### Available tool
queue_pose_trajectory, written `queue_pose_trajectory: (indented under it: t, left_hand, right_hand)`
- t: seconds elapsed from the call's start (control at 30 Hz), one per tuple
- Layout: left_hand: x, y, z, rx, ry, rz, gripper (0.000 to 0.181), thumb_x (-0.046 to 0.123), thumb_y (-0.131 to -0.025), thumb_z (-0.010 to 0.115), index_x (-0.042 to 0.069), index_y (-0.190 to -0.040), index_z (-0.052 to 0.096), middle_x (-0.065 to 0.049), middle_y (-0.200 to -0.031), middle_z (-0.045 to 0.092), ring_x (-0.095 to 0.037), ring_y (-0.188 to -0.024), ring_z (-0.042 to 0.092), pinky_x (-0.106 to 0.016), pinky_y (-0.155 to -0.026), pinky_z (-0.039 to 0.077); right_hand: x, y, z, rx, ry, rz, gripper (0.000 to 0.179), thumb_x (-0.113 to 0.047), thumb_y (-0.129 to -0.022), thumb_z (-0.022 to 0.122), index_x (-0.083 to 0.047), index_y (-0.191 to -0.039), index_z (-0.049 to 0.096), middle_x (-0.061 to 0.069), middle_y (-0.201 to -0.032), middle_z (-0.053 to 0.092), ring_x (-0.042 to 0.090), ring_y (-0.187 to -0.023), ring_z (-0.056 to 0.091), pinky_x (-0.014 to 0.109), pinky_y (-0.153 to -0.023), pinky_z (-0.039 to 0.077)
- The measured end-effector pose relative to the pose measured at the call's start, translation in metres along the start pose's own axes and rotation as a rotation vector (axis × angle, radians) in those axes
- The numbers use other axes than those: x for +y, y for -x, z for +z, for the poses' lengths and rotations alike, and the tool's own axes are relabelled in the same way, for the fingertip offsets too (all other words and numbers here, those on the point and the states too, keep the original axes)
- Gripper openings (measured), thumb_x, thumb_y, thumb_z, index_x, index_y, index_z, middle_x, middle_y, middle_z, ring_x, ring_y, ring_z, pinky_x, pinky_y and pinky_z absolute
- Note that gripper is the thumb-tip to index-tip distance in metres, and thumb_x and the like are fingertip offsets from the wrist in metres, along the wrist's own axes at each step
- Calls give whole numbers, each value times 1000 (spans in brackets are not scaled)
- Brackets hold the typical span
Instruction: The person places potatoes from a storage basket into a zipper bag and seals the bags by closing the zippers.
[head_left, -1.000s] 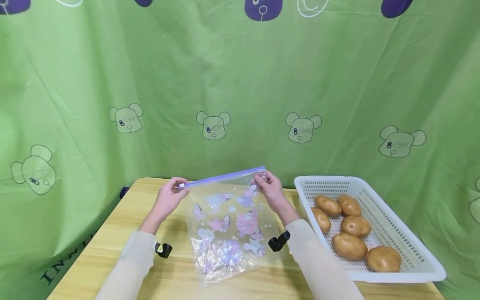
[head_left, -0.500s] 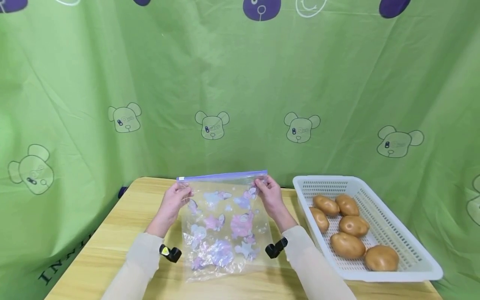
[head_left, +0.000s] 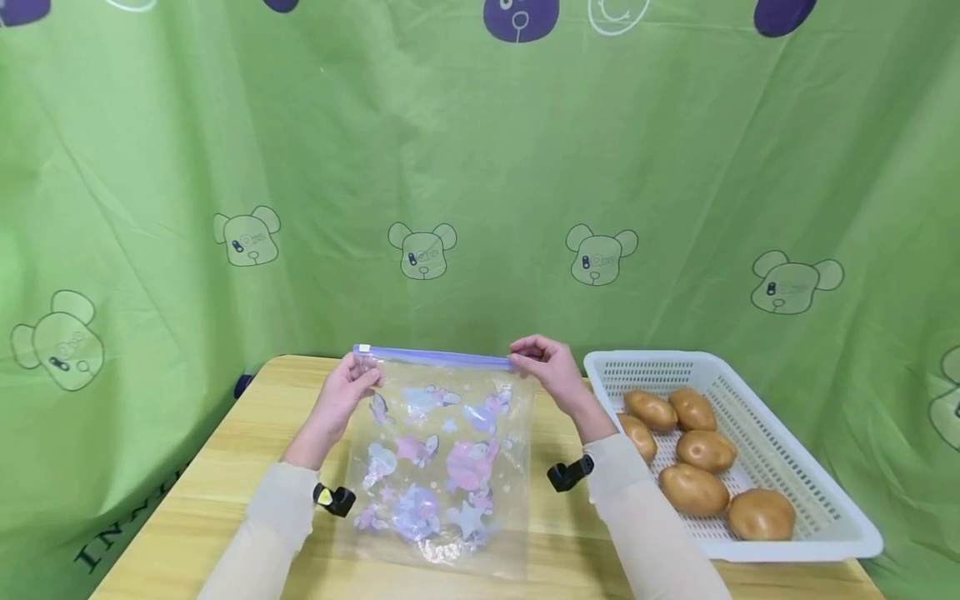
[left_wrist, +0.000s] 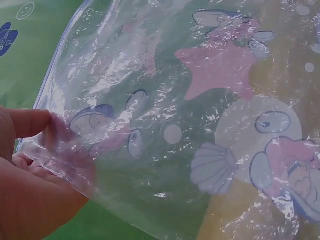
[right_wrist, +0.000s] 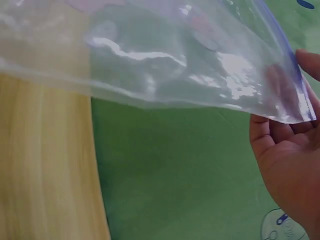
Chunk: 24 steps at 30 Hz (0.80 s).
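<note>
A clear zip bag (head_left: 442, 450) printed with pink and blue cartoon figures hangs flat between both hands above the table. Along its top runs a purple zip strip (head_left: 442, 357), with a white slider (head_left: 364, 348) at the left end. My left hand (head_left: 341, 398) pinches the bag's upper left edge just under the strip; in the left wrist view the thumb (left_wrist: 32, 122) presses on the plastic. At the other top corner, my right hand (head_left: 555, 375) pinches the end of the strip, and several of its fingers lie behind the bag in the right wrist view.
To the right stands a white perforated basket (head_left: 780, 425) holding several brown potatoes (head_left: 693, 490). The wooden table (head_left: 217, 492) ends at a green curtain (head_left: 480, 150) hanging close behind it. Black camera mounts (head_left: 570, 473) sit on both wrists.
The right hand has shifted its grip from the plastic below the strip onto the strip's end. The left hand has moved from the slider to just below it. The bag's top now slopes down rightward.
</note>
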<state>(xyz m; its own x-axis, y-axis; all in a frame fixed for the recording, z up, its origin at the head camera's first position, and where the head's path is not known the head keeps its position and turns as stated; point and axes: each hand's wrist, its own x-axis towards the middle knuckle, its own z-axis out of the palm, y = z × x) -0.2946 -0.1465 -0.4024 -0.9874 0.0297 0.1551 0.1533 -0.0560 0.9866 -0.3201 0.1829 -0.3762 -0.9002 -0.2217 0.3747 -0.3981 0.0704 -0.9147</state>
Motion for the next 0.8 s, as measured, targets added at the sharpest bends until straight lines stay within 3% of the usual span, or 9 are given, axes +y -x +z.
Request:
queue_pose_trajectory:
  t: [0.2, 0.4, 0.63, 0.8]
  left_hand:
    - [5, 1, 3, -47, -107, 36, 16, 1, -95, 50, -6, -109, 47, -8, -92, 60, -11, -81, 57, -29, -82, 50]
    - [7, 2, 11, -75, -169, 70, 19, 1, -95, 51, -7, -111, 48, -14, -97, 61, -12, -82, 57, -30, -81, 48]
    - [8, -1, 18, -83, -195, 87, 18, 1, -94, 53, -7, -110, 49, -21, -105, 60, -18, -88, 59, -34, -87, 50]
    - [12, -4, 26, -97, -198, 104, 18, 0, -92, 54, -7, -109, 50, -23, -107, 59, -27, -96, 60, -38, -92, 50]
  right_hand:
    - [-13, -2, -3, -180, 167, 12, 29, -5, -83, 71, 7, -108, 62, 12, -96, 68, 18, -83, 64, 26, -74, 54]
    - [-21, -6, -2, -350, 333, 17, 31, -5, -79, 74, 1, -109, 64, 11, -97, 67, 20, -80, 61, 26, -69, 53]
    - [-22, -7, 6, -433, 415, 5, 40, -7, -81, 73, 5, -117, 61, 14, -102, 65, 23, -84, 60, 27, -72, 53]
    - [-16, -4, 11, -436, 428, 16, 38, -9, -81, 74, 2, -115, 64, 6, -90, 63, 17, -77, 57, 23, -66, 50]
